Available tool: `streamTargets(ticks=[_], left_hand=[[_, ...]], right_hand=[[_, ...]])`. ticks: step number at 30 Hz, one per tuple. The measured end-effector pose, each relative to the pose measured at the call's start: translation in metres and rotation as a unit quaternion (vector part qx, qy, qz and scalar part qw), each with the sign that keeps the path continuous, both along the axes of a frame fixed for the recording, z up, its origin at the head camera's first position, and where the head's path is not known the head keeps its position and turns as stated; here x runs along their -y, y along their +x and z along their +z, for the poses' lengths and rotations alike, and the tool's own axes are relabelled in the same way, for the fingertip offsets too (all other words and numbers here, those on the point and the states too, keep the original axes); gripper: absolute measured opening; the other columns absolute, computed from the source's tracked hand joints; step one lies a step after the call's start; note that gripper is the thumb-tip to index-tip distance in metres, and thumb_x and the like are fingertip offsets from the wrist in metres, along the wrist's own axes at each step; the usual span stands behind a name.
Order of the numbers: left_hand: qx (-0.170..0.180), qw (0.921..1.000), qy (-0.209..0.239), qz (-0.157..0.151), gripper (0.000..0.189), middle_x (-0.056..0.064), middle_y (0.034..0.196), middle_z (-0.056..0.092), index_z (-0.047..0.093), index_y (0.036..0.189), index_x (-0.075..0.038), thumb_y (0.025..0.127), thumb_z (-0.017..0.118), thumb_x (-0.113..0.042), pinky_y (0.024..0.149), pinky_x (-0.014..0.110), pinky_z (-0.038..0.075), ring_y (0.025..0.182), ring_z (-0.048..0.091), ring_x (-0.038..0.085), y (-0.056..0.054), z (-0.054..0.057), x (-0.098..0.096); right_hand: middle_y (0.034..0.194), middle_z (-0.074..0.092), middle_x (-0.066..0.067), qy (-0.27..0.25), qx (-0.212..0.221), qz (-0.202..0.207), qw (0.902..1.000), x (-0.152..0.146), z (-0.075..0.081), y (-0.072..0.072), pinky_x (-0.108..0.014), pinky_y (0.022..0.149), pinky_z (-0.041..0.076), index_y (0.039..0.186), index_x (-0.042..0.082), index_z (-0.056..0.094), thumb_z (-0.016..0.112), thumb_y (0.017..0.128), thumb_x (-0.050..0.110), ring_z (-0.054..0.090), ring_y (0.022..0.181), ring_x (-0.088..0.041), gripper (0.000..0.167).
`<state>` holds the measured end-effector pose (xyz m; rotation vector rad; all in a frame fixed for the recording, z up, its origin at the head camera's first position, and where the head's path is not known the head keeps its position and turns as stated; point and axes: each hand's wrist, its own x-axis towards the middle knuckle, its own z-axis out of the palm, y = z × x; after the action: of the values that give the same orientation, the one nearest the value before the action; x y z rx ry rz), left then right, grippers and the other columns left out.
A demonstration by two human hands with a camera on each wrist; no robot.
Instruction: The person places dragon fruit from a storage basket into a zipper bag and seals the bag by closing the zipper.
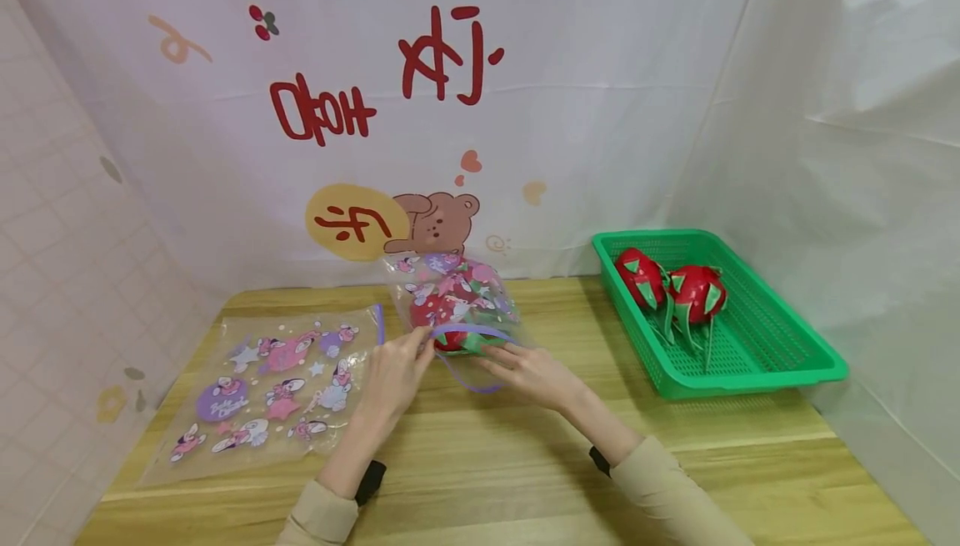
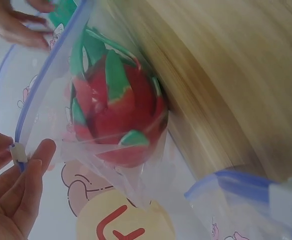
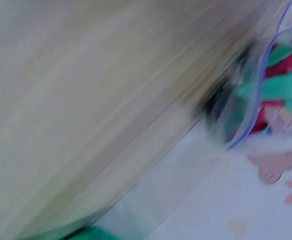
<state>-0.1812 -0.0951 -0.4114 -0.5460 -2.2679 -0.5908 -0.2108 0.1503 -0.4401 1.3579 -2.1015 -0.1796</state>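
Observation:
A clear printed zip bag [image 1: 498, 283] with a purple zip strip stands at the back middle of the table, its mouth open. Red dragon fruit [image 2: 118, 107] with green leaf tips shows inside it. My left hand [image 1: 397, 371] is at the left end of the mouth; in the left wrist view its thumb and fingers pinch the white slider [image 2: 18, 152] on the zip strip. At the right side of the mouth, my right hand [image 1: 536, 375] reaches in with extended fingers close to the green leaf tips. The right wrist view shows the bag mouth [image 3: 255, 100] but no hand.
A second printed zip bag [image 1: 281, 396] lies flat on the table to the left. On the right, a green plastic basket [image 1: 772, 308] contains two dragon fruits [image 1: 697, 292]. A white printed cloth [image 1: 570, 112] hangs behind the wooden table [image 1: 487, 471].

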Motion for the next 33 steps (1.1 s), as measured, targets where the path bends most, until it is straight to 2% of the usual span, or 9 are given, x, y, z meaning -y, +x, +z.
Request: streamTargets(ticks=[3, 5, 8, 12, 17, 21, 26, 29, 33], left_hand=[[-0.009, 1.0, -0.003, -0.001, 0.011, 0.008, 0.067, 0.072, 0.072, 0.092, -0.003, 0.081, 0.069, -0.005, 0.037, 0.008, 0.015, 0.041, 0.018, -0.004, -0.001, -0.001, 0.002], [-0.015, 0.9999, -0.006, -0.006, 0.012, 0.008, 0.067, 0.072, 0.072, 0.091, -0.003, 0.08, 0.07, -0.005, 0.037, 0.008, 0.014, 0.041, 0.017, -0.004, -0.001, -0.001, 0.002], [-0.021, 0.9996, -0.012, -0.016, 0.013, 0.008, 0.069, 0.072, 0.072, 0.091, -0.002, 0.079, 0.071, -0.006, 0.038, 0.007, 0.016, 0.041, 0.021, -0.003, -0.002, -0.002, 0.004], [-0.013, 0.9987, -0.027, -0.04, 0.015, 0.008, 0.074, 0.073, 0.072, 0.094, -0.004, 0.079, 0.073, -0.008, 0.039, 0.007, 0.02, 0.043, 0.028, -0.002, -0.001, -0.003, 0.009], [-0.021, 0.9933, -0.078, -0.083, 0.034, 0.009, 0.088, 0.075, 0.071, 0.103, -0.008, 0.071, 0.08, -0.016, 0.041, 0.007, 0.027, 0.046, 0.045, 0.002, -0.001, -0.006, 0.019], [-0.091, 0.9774, -0.179, -0.066, 0.037, 0.009, 0.094, 0.075, 0.071, 0.104, -0.011, 0.068, 0.079, -0.013, 0.043, 0.015, 0.044, 0.06, 0.067, 0.016, -0.002, -0.01, 0.027], [-0.199, 0.9462, -0.254, -0.024, 0.026, 0.009, 0.094, 0.075, 0.072, 0.1, -0.008, 0.074, 0.067, -0.008, 0.065, 0.032, 0.059, 0.083, 0.072, 0.025, -0.005, -0.015, 0.034], [-0.228, 0.9426, -0.243, -0.02, 0.024, 0.01, 0.094, 0.075, 0.072, 0.096, -0.005, 0.074, 0.063, -0.006, 0.073, 0.036, 0.059, 0.09, 0.071, 0.027, -0.008, -0.02, 0.039], [-0.244, 0.9421, -0.228, -0.024, 0.022, 0.01, 0.09, 0.075, 0.072, 0.091, -0.004, 0.07, 0.065, -0.004, 0.079, 0.038, 0.057, 0.09, 0.071, 0.026, -0.009, -0.025, 0.051]], right_hand=[[0.097, 0.069, -0.002, -0.055, -0.049, 0.044, 0.9963, -0.019, 0.0, -0.001, -0.023, 0.069, 0.056, 0.101, 0.009, 0.069, 0.066, 0.079, 0.007, 0.065, 0.087, -0.015, 0.022], [0.091, 0.066, -0.001, -0.088, -0.056, 0.033, 0.994, -0.03, -0.001, -0.002, -0.023, 0.066, 0.055, 0.097, 0.008, 0.067, 0.07, 0.078, 0.01, 0.062, 0.081, -0.014, 0.02], [0.094, 0.066, -0.003, -0.105, -0.042, -0.017, 0.9934, -0.041, -0.007, -0.005, -0.027, 0.068, 0.055, 0.102, 0.008, 0.064, 0.083, 0.068, 0.024, 0.062, 0.083, -0.018, 0.042], [0.098, 0.067, -0.003, -0.059, -0.046, -0.073, 0.9945, -0.046, -0.016, -0.01, -0.031, 0.071, 0.056, 0.108, 0.011, 0.063, 0.086, 0.057, 0.042, 0.065, 0.089, -0.02, 0.063], [0.09, 0.066, 0.002, -0.002, -0.097, -0.081, 0.992, -0.044, -0.025, -0.016, -0.027, 0.07, 0.056, 0.103, 0.016, 0.065, 0.064, 0.079, 0.025, 0.065, 0.084, -0.016, 0.025], [0.082, 0.066, 0.003, -0.01, -0.124, -0.055, 0.9907, -0.043, -0.027, -0.02, -0.027, 0.068, 0.054, 0.092, 0.015, 0.064, 0.052, 0.084, 0.011, 0.064, 0.078, -0.015, 0.016], [0.078, 0.066, 0.001, -0.041, -0.131, -0.024, 0.9902, -0.046, -0.025, -0.021, -0.027, 0.067, 0.053, 0.086, 0.011, 0.067, 0.056, 0.082, 0.01, 0.063, 0.074, -0.016, 0.012], [0.079, 0.066, -0.001, -0.072, -0.129, -0.01, 0.989, -0.047, -0.022, -0.021, -0.028, 0.066, 0.054, 0.088, 0.008, 0.069, 0.057, 0.082, 0.007, 0.062, 0.073, -0.017, 0.013], [0.081, 0.068, -0.006, -0.122, -0.132, 0.009, 0.9837, -0.051, -0.018, -0.022, -0.03, 0.063, 0.054, 0.088, 0.004, 0.07, 0.049, 0.093, 0.002, 0.063, 0.072, -0.019, 0.022]])
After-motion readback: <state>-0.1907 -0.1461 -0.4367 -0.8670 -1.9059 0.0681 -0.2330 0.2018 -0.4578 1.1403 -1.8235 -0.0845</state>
